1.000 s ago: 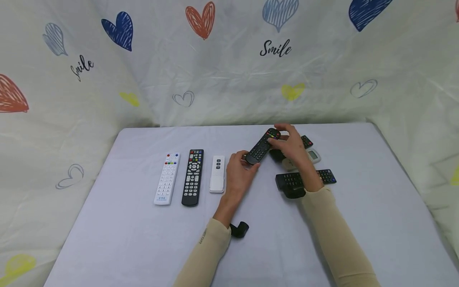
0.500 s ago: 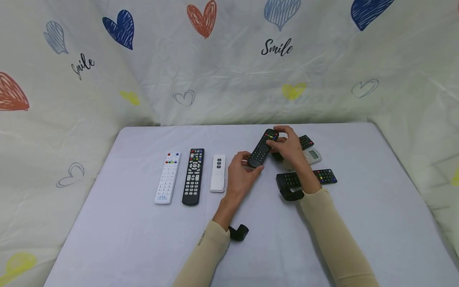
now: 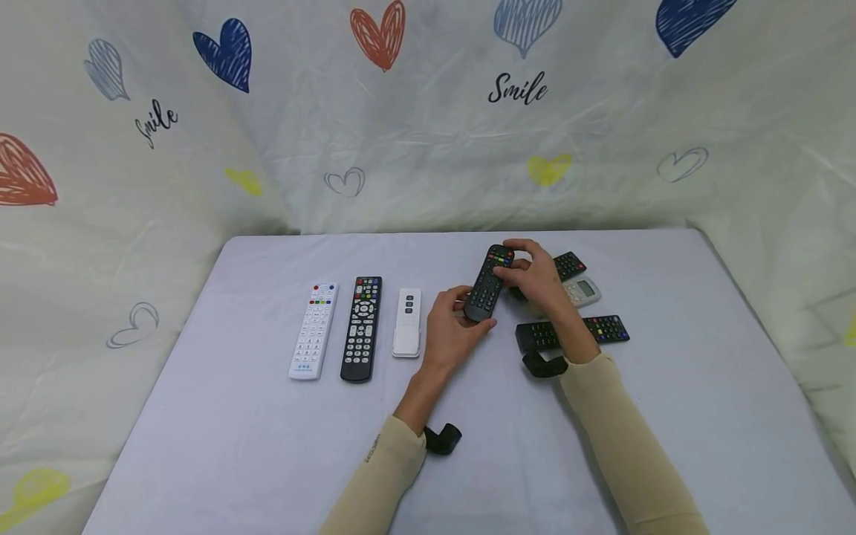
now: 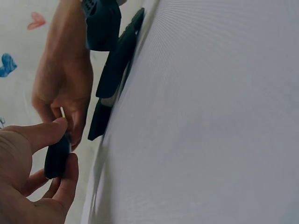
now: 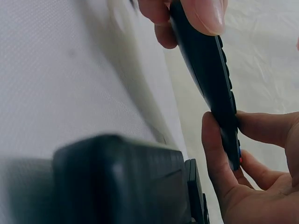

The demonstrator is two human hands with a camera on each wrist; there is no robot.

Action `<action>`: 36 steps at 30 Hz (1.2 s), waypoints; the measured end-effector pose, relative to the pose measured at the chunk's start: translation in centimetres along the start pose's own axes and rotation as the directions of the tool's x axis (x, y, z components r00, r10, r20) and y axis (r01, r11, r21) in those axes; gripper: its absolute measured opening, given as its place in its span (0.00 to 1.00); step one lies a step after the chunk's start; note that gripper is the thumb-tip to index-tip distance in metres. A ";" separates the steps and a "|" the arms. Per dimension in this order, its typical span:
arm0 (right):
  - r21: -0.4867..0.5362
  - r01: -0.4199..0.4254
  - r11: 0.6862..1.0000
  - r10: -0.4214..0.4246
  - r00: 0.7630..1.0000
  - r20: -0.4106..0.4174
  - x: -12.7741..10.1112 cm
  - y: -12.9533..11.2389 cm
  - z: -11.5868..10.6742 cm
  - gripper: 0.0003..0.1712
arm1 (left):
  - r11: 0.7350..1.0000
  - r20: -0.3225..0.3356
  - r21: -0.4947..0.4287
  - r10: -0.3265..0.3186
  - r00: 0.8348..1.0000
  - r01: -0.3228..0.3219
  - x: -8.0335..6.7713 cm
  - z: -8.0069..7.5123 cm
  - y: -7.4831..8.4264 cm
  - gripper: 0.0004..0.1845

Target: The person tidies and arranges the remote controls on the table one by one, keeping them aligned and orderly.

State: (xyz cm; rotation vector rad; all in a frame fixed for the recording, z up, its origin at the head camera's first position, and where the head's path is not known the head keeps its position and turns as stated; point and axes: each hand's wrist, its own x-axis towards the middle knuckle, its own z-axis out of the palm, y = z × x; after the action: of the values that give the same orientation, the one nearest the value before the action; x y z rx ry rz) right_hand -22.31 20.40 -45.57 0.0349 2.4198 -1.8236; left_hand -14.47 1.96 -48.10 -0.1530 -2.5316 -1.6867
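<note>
As left hand (image 3: 452, 329) and right hand (image 3: 538, 278) pinch it, the black remote (image 3: 484, 294) looks slim.

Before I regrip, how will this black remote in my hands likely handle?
Probably stiff: the black remote shows no sag between the left hand and right hand. Probably light, given its slim body. Its smooth-looking casing might slip.

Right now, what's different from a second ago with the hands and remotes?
The held black remote has swung straighter up the head picture and come slightly nearer the person. The left hand and right hand still hold it; nothing was let go. The white remote, long black remote and small white remote stayed in their row.
</note>
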 end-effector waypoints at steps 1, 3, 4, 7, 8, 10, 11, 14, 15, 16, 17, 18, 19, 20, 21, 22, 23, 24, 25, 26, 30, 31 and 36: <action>0.001 0.001 1.000 -0.001 1.000 0.003 0.0 0.0 0.0 0.37 | 1.000 0.003 0.004 -0.001 1.000 0.001 -0.1 0.0 0.1 0.37; 0.001 0.004 1.000 -0.005 1.000 0.011 0.0 0.0 0.0 0.37 | 1.000 0.008 0.009 -0.006 1.000 0.006 -0.2 -0.1 0.1 0.37; 0.009 0.005 1.000 -0.005 1.000 0.015 -0.1 0.0 0.0 0.38 | 1.000 0.010 0.010 -0.008 1.000 0.008 -0.2 -0.1 0.1 0.38; 0.029 0.017 0.999 -0.018 0.999 0.030 -0.2 -0.1 0.1 0.39 | 1.000 0.017 0.007 -0.020 1.000 0.020 -0.3 -0.2 0.1 0.38; 0.033 0.022 0.999 -0.023 0.999 0.035 -0.3 -0.2 0.1 0.39 | 1.000 0.019 0.005 -0.026 0.999 0.026 -0.4 -0.3 0.1 0.39; 0.043 0.037 0.998 -0.039 0.998 0.048 -0.4 -0.4 0.3 0.40 | 0.999 0.019 -0.001 -0.033 0.999 0.033 -0.5 -0.4 0.1 0.39; 0.043 0.044 0.998 -0.046 0.997 0.055 -0.4 -0.4 0.4 0.40 | 0.999 0.018 -0.006 -0.035 0.999 0.036 -0.5 -0.4 0.1 0.39; 0.025 0.055 0.998 -0.056 0.996 0.065 -0.6 -0.5 0.5 0.39 | 0.999 0.017 -0.016 -0.043 0.999 0.043 -0.7 -0.6 0.1 0.40; 0.018 0.056 0.998 -0.057 0.996 0.069 -0.6 -0.4 0.6 0.39 | 0.999 0.019 -0.019 -0.044 0.999 0.045 -0.8 -0.6 0.1 0.41; 0.008 0.055 0.998 -0.056 0.996 0.073 -0.6 -0.4 0.6 0.39 | 0.999 0.021 -0.021 -0.047 0.999 0.048 -0.9 -0.6 0.1 0.41; 0.000 0.053 0.999 -0.053 0.996 0.074 -0.6 -0.3 0.7 0.38 | 0.998 0.023 -0.023 -0.051 0.998 0.052 -1.0 -0.7 0.1 0.41; -0.006 0.052 0.999 -0.051 0.996 0.076 -0.6 -0.2 0.8 0.38 | 0.998 0.026 -0.024 -0.054 0.998 0.054 -1.1 -0.7 0.1 0.42; -0.009 0.051 0.999 -0.050 0.996 0.077 -0.6 -0.2 0.9 0.38 | 0.998 0.029 -0.026 -0.058 0.998 0.058 -1.2 -0.7 0.1 0.42; -0.012 0.050 0.999 -0.049 0.996 0.081 -0.6 -0.1 0.9 0.38 | 0.998 0.031 -0.026 -0.058 0.998 0.059 -1.3 -0.7 0.0 0.42; -0.006 0.050 0.999 -0.049 0.995 0.087 -0.6 0.0 1.0 0.38 | 0.998 0.032 -0.027 -0.057 0.998 0.058 -1.3 -0.7 0.0 0.42; 0.002 0.050 0.999 -0.050 0.995 0.091 -0.7 0.0 1.1 0.38 | 0.998 0.033 -0.029 -0.058 0.998 0.059 -1.4 -0.8 0.0 0.42; 0.011 0.052 0.999 -0.052 0.994 0.096 -0.7 0.1 1.1 0.38 | 0.998 0.034 -0.033 -0.058 0.998 0.059 -1.5 -0.8 0.0 0.42; 0.019 0.053 0.998 -0.054 0.993 0.102 -0.7 0.2 1.1 0.38 | 0.998 0.035 -0.035 -0.058 0.998 0.060 -1.6 -0.8 -0.1 0.42; 0.025 0.053 0.998 -0.055 0.993 0.106 -0.7 0.3 1.2 0.38 | 0.997 0.036 -0.040 -0.060 0.998 0.062 -1.7 -0.8 -0.1 0.42; 0.026 0.056 0.998 -0.058 0.992 0.113 -0.7 0.3 1.2 0.38 | 0.997 0.037 -0.046 -0.063 0.997 0.064 -1.8 -0.8 -0.1 0.42; 0.020 0.058 0.998 -0.060 0.989 0.133 -0.9 0.4 1.3 0.39 | 0.995 0.040 -0.063 -0.075 0.996 0.078 -2.2 -0.9 -0.2 0.42; 0.019 0.056 0.998 -0.058 0.989 0.137 -0.9 0.4 1.3 0.39 | 0.994 0.040 -0.069 -0.079 0.996 0.081 -2.3 -0.9 -0.2 0.42; 0.013 0.048 0.999 -0.050 0.987 0.155 -1.0 0.3 1.4 0.39 | 0.992 0.046 -0.083 -0.088 0.995 0.092 -2.6 -1.0 -0.2 0.42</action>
State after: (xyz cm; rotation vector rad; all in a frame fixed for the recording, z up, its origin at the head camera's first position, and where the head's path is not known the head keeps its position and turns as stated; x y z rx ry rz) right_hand -21.17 19.20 -46.15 -0.1612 2.3256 -1.7849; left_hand -11.87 0.91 -48.28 -0.0822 -2.5333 -1.8449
